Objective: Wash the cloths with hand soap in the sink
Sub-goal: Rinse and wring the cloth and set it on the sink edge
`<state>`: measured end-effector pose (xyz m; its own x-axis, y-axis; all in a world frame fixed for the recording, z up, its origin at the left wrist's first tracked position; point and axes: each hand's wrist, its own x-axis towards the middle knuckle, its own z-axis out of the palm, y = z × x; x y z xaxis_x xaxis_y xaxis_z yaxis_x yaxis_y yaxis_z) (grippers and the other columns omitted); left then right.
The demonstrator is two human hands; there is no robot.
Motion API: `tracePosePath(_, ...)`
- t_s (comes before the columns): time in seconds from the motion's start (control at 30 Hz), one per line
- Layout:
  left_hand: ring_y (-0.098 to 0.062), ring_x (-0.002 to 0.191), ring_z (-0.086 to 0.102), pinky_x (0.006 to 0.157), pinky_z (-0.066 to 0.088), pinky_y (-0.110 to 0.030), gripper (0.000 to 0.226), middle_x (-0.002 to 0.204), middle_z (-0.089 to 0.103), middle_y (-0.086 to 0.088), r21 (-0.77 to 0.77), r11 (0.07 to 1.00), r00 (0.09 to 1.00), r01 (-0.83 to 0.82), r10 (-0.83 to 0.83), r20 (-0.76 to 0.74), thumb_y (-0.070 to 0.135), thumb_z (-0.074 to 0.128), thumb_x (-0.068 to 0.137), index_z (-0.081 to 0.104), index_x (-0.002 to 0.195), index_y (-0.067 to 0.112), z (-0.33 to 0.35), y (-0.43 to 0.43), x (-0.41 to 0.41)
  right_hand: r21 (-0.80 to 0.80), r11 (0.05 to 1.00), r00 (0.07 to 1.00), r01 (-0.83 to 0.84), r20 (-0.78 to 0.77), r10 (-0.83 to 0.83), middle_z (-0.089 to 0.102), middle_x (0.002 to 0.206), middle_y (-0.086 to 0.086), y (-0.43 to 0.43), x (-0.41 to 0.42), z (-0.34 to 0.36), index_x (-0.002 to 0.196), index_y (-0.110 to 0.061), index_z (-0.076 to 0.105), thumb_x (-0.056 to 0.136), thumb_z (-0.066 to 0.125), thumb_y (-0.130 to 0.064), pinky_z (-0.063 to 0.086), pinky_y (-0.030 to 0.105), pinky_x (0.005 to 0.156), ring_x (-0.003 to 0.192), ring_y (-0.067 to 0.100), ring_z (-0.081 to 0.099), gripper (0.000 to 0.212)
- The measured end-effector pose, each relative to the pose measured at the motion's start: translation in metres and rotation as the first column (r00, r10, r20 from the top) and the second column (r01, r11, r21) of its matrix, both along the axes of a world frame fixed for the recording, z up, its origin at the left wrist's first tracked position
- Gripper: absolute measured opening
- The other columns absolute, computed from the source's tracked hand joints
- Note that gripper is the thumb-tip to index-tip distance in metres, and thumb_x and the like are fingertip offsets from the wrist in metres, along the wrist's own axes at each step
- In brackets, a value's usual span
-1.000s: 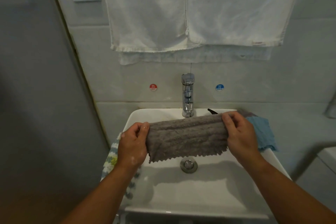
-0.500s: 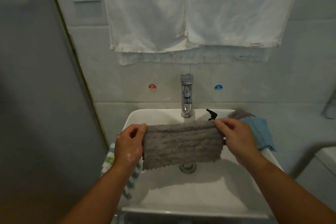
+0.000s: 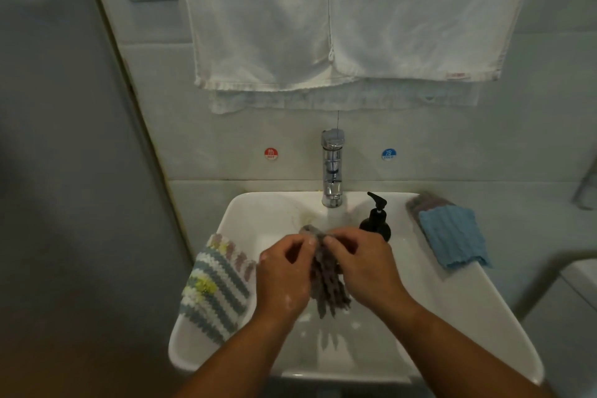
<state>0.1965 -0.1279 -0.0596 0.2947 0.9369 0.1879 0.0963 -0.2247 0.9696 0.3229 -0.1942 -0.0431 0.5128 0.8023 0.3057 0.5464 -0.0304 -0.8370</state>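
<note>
Sink (image 3: pixel 468 317) first: it's a white, glossy, squarish basin with rounded corners. Over the bowl is the grey cloth (image 3: pixel 328 284), scrunched into a ropey bundle with its zigzag edge hanging down. Both hands are on it. The left hand (image 3: pixel 284 275) and right hand (image 3: pixel 365 265) each have their fingers curled round the top of the bundle, gripping it between them, close together just in front of the tap. The left hand has a few white flecks on the back.

A shiny chrome faucet (image 3: pixel 332 168) stands upright at the back rim, and a small black pump bottle (image 3: pixel 376 220) sits just to the right of it on the ledge. The left rim has a knobbly striped cloth (image 3: pixel 213 287) draped over it, grey and white with yellow and pinkish bits. On the right rim a ribbed blue cloth (image 3: pixel 452 236) lies folded on top of a purplish one (image 3: pixel 423 202). Thin white towels (image 3: pixel 323 16) hang flat on the tiled wall above.
</note>
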Motion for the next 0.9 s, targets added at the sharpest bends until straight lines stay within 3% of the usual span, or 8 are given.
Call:
tracePosePath(0.1, -0.006, 0.088, 0.072, 0.082, 0.063, -0.035, 0.019, 0.090, 0.075, 0.016, 0.040, 0.999, 0.999, 0.016, -0.015, -0.028, 0.034, 0.058, 0.100, 0.076, 0.096, 0.039, 0.004, -0.009, -0.001, 0.018, 0.999, 0.999, -0.037, 0.041, 0.036, 0.072, 0.089, -0.020, -0.005, -0.003, 0.004, 0.105, -0.031, 0.077, 0.098, 0.061, -0.028, 0.052, 0.011, 0.076, 0.086, -0.007, 0.065, 0.017)
tracePosePath(0.2, -0.008, 0.100, 0.071, 0.090, 0.061, -0.033, 0.031, 0.104, 0.075, 0.015, 0.025, 0.995, 0.995, 0.100, -0.099, -0.015, 0.022, 0.049, 0.105, 0.075, 0.113, 0.035, 0.005, -0.012, -0.004, 0.033, 0.994, 0.994, -0.107, -0.022, 0.108, 0.072, 0.093, -0.020, -0.009, 0.000, 0.004, 0.107, -0.034, 0.074, 0.093, 0.068, -0.037, 0.054, 0.014, 0.080, 0.092, -0.004, 0.067, 0.016)
tracePosePath(0.3, -0.005, 0.102, 0.069, 0.092, 0.059, -0.028, 0.037, 0.107, 0.075, 0.014, 0.080, 0.978, 0.981, 0.191, -0.186, -0.057, 0.011, 0.049, 0.103, 0.076, 0.113, 0.034, 0.009, -0.010, -0.010, -0.008, 0.997, 0.997, -0.078, 0.016, 0.079, 0.070, 0.095, -0.019, -0.009, 0.003, 0.002, 0.105, -0.037, 0.069, 0.086, 0.075, -0.041, 0.055, 0.016, 0.082, 0.092, -0.003, 0.066, 0.020)
tracePosePath(0.4, -0.001, 0.094, 0.064, 0.080, 0.054, -0.013, 0.033, 0.101, 0.068, 0.016, 0.332, 0.934, 0.985, 0.130, -0.083, -0.151, 0.001, 0.063, 0.093, 0.074, 0.101, 0.031, 0.009, 0.003, -0.020, -0.022, 0.998, 0.998, -0.064, 0.003, 0.064, 0.070, 0.094, -0.017, -0.011, 0.011, 0.004, 0.100, -0.037, 0.069, 0.093, 0.070, -0.027, 0.055, 0.018, 0.081, 0.091, 0.000, 0.065, 0.012)
tracePosePath(0.47, 0.002, 0.097, 0.057, 0.077, 0.048, -0.008, 0.030, 0.108, 0.057, 0.017, 0.447, 0.882, 0.966, 0.149, -0.035, -0.254, 0.009, 0.072, 0.089, 0.066, 0.104, 0.035, 0.008, 0.015, -0.028, -0.029, 0.993, 0.991, -0.110, -0.075, 0.108, 0.070, 0.092, -0.017, -0.015, 0.017, 0.007, 0.100, -0.035, 0.070, 0.095, 0.067, -0.024, 0.053, 0.016, 0.078, 0.091, 0.000, 0.065, 0.012)
tracePosePath(0.63, -0.003, 0.111, 0.051, 0.094, 0.050, -0.018, 0.029, 0.120, 0.050, 0.015, 0.375, 0.825, 0.838, 0.423, -0.199, -0.508, 0.032, 0.077, 0.086, 0.061, 0.109, 0.035, 0.007, 0.034, -0.037, -0.025, 0.977, 0.969, -0.213, -0.137, 0.208, 0.069, 0.093, -0.019, -0.025, 0.025, 0.009, 0.098, -0.032, 0.070, 0.096, 0.064, -0.022, 0.049, 0.016, 0.077, 0.093, -0.002, 0.065, 0.012)
tracePosePath(0.77, -0.003, 0.102, 0.058, 0.091, 0.055, -0.023, 0.022, 0.107, 0.060, 0.020, 0.294, 0.790, 0.771, 0.538, -0.320, -0.551, 0.035, 0.076, 0.088, 0.063, 0.105, 0.032, 0.012, 0.035, -0.038, -0.037, 0.961, 0.955, -0.273, -0.128, 0.266, 0.069, 0.094, -0.015, -0.031, 0.029, 0.012, 0.097, -0.032, 0.070, 0.097, 0.063, -0.022, 0.051, 0.020, 0.077, 0.094, 0.003, 0.065, 0.012)
tracePosePath(0.9, -0.004, 0.089, 0.063, 0.088, 0.058, -0.026, 0.016, 0.090, 0.065, 0.016, 0.254, 0.795, 0.766, 0.551, -0.361, -0.531, 0.030, 0.078, 0.087, 0.062, 0.087, 0.033, 0.017, 0.035, -0.040, -0.049, 0.960, 0.956, -0.274, -0.124, 0.267, 0.068, 0.095, -0.016, -0.033, 0.032, 0.011, 0.100, -0.033, 0.068, 0.097, 0.061, -0.025, 0.050, 0.022, 0.081, 0.094, 0.003, 0.064, 0.010)
